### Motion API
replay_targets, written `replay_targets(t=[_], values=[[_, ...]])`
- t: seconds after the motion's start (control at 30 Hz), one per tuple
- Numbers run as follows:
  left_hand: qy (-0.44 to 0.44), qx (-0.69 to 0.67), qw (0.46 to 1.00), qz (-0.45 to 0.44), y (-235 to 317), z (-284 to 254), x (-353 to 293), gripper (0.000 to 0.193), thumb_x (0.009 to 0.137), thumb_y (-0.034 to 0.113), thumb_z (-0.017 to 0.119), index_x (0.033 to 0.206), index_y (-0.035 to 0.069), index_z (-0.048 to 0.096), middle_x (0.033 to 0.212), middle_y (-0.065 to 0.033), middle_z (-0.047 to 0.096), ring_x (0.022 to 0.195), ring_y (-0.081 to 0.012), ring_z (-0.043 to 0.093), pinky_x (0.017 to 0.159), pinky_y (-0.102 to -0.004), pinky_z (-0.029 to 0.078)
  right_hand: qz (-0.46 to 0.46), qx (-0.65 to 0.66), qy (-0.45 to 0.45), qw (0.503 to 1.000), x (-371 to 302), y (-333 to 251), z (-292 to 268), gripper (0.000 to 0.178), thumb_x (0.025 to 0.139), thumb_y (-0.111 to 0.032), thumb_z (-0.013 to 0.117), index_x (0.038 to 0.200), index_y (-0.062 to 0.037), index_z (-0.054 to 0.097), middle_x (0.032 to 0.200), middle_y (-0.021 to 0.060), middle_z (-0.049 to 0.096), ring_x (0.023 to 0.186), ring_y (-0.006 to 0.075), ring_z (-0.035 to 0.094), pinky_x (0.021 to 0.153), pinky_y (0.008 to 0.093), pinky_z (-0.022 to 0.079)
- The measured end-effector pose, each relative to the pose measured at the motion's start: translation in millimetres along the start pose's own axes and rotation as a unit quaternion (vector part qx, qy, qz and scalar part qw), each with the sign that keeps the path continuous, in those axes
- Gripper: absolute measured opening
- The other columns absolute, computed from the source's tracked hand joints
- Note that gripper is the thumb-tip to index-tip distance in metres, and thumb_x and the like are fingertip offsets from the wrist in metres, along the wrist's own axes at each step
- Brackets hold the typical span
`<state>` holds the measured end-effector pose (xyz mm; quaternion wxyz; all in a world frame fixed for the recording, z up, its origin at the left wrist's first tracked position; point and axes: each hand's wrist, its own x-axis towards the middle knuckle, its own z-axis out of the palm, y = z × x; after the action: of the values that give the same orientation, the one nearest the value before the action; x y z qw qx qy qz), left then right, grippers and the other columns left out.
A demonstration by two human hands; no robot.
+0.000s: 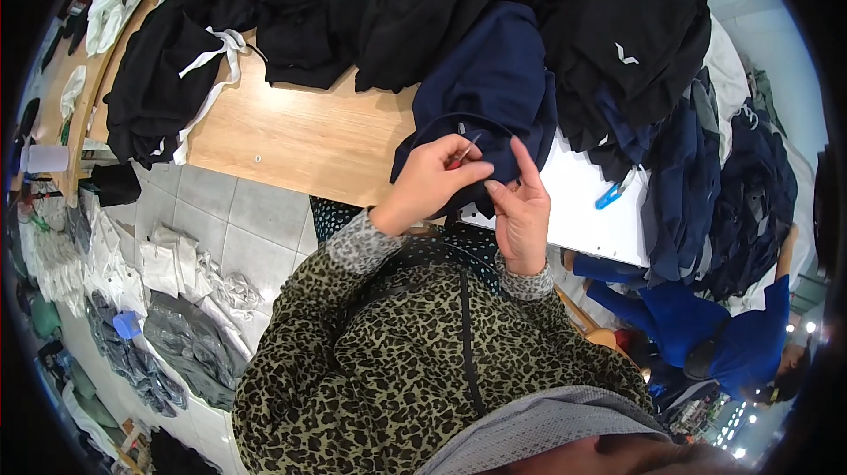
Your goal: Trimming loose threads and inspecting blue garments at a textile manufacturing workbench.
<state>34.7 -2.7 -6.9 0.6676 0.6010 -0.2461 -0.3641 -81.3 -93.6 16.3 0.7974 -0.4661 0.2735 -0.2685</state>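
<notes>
A navy garment [481,60] lies bunched on the table in front of me, its near part opening in a dark round edge under my hands. My left hand [432,179] is closed on a small red-handled tool [455,160] with a thin metal tip, pointing up and right over the cloth. My right hand [522,210] is beside it at the garment's right side. Its index finger is stretched up, with the thumb apart from it and close to the left fingertips. Whether its lower fingers touch the cloth is hidden.
Black garments [423,16] are heaped along the far side of the wooden table [282,135]. Blue-handled snips [609,196] lie on the white tabletop [587,224] at right. Navy clothes [750,184] hang further right, near a person in blue [706,321]. Bagged garments [190,334] cover floor at left.
</notes>
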Motion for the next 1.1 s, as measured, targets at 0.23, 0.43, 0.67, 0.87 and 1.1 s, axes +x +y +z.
replay_targets(t=[0.23, 0.43, 0.67, 0.87, 1.1], values=[[0.165, -0.173, 0.966, -0.093, -4, -28, 18, 0.013, 0.089, 0.017, 0.061, 0.090, 0.004, 0.058, 0.069, 0.0043, 0.051, 0.051, -0.0006, 0.039, 0.045, -0.0170, 0.029, 0.009, 0.032, 0.044, 0.998, 10, -13, -19, 0.065, 0.076, 0.016, 0.056, 0.136, 0.0026, 0.037, 0.107, 0.0026, 0.049, 0.070, 0.0041, 0.047, 0.070, 0.0173, 0.044], [0.149, -0.033, 0.988, 0.008, -31, -45, -6, 0.028, 0.080, 0.012, 0.071, 0.103, 0.003, 0.059, 0.079, 0.0054, 0.050, 0.063, -0.0005, 0.040, 0.056, -0.0158, 0.037, 0.016, 0.033, 0.047, 0.998, 9, -9, -40, 0.053, 0.082, 0.010, 0.052, 0.133, 0.0026, 0.041, 0.105, 0.0061, 0.055, 0.077, 0.0077, 0.054, 0.070, 0.0208, 0.047], [-0.006, 0.080, 0.992, 0.092, -3, -22, -60, 0.038, 0.081, -0.001, 0.065, 0.117, -0.001, 0.053, 0.097, -0.0106, 0.063, 0.080, -0.0135, 0.062, 0.069, -0.0230, 0.049, 0.074, -0.077, -0.149, 0.983, -23, 2, -2, 0.035, 0.087, 0.000, 0.058, 0.122, -0.0010, 0.056, 0.097, 0.0008, 0.057, 0.088, 0.0054, 0.054, 0.076, 0.0173, 0.044], [0.045, 0.188, 0.977, 0.086, 0, -78, -85, 0.006, 0.080, 0.001, 0.066, 0.082, -0.002, 0.062, 0.066, -0.0040, 0.060, 0.056, -0.0072, 0.050, 0.052, -0.0215, 0.040, -0.066, -0.243, -0.077, 0.965, -8, -4, -36, 0.021, 0.087, -0.002, 0.057, 0.107, 0.0011, 0.063, 0.099, 0.0043, 0.062, 0.089, 0.0096, 0.057, 0.078, 0.0209, 0.044], [0.204, -0.055, 0.977, -0.010, -1, -124, -103, 0.006, 0.087, 0.008, 0.060, 0.091, 0.003, 0.059, 0.065, 0.0017, 0.052, 0.048, -0.0051, 0.043, 0.043, -0.0187, 0.032, -0.197, -0.398, 0.070, 0.893, 99, -29, -92, 0.022, 0.084, -0.007, 0.059, 0.104, 0.0025, 0.063, 0.098, 0.0114, 0.063, 0.086, 0.0171, 0.062, 0.077, 0.0248, 0.047]])
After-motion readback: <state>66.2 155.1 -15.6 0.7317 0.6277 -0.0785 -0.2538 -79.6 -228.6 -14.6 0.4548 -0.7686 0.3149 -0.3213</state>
